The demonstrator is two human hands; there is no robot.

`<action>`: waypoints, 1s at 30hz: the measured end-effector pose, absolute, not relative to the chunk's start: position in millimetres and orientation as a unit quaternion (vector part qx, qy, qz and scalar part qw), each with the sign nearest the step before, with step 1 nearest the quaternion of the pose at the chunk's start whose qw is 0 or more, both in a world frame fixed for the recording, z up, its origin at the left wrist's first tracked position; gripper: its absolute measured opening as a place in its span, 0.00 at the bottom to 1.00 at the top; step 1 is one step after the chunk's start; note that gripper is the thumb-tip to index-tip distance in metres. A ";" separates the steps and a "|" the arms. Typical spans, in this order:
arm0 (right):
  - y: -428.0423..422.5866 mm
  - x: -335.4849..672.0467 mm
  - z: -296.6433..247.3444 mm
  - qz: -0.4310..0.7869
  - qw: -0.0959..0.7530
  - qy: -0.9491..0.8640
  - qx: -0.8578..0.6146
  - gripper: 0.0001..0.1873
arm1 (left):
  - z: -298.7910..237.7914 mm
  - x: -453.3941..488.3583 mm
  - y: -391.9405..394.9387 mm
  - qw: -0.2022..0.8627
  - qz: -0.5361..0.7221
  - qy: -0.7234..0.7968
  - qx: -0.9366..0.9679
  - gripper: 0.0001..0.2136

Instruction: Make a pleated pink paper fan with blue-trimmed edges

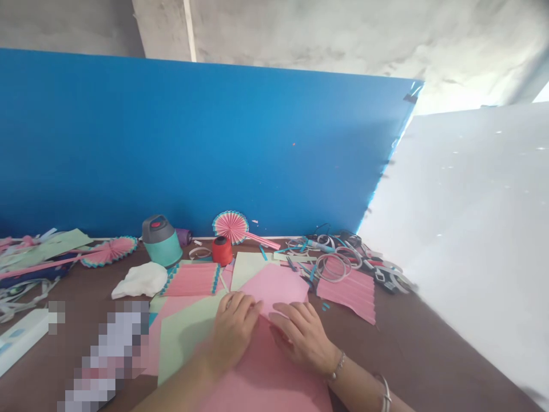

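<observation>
A sheet of pink paper point(277, 283) lies in front of me, its far part raised and folded over toward me. My left hand point(235, 326) is closed on the left of the fold, with its fingers curled over the paper. On the right of the fold, my right hand point(306, 335) also has bent fingers closed on the paper; its thumb is partly hidden underneath. More pink paper point(274, 383) spreads below my wrists. Pale green paper point(180, 337) lies beneath it to the left.
Behind my hands are a pleated pink sheet point(195, 279), a red container point(222, 250), a teal container point(163, 246) and a round paper fan point(230, 226). Tangled cables point(338, 263) and another pleated sheet point(351, 294) lie right. A blue partition point(193, 143) borders the table.
</observation>
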State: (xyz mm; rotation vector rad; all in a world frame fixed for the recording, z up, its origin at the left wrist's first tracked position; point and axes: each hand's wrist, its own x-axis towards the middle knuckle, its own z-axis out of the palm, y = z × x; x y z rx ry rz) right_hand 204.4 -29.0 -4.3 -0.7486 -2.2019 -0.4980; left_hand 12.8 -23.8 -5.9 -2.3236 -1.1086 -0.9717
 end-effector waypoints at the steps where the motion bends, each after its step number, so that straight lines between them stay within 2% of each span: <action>1: -26.7 204.6 -5.6 -0.179 0.358 -0.867 -0.298 0.06 | -6.1 12.3 -23.9 0.188 -0.341 -0.384 -0.837 0.10; 9: -12.7 215.1 -17.0 -0.059 0.304 -0.882 -0.355 0.09 | -7.4 3.8 -21.2 0.080 -0.207 -0.387 -0.895 0.09; 17: -7.2 229.4 -23.0 0.004 0.215 -0.893 -0.395 0.08 | -12.9 -4.5 -17.0 -0.027 -0.184 -0.423 -0.887 0.07; 22: -6.4 231.8 -22.1 0.014 0.214 -0.887 -0.410 0.06 | -5.2 -7.6 -15.5 -0.089 -0.200 -0.454 -0.864 0.08; 27: -5.0 235.8 -15.6 0.095 0.231 -0.870 -0.425 0.09 | 9.0 -10.4 -18.9 -0.147 -0.213 -0.480 -0.838 0.08; 30: -4.9 236.8 -13.4 0.125 0.234 -0.868 -0.421 0.10 | 9.8 -13.0 -20.3 -0.146 -0.204 -0.474 -0.844 0.07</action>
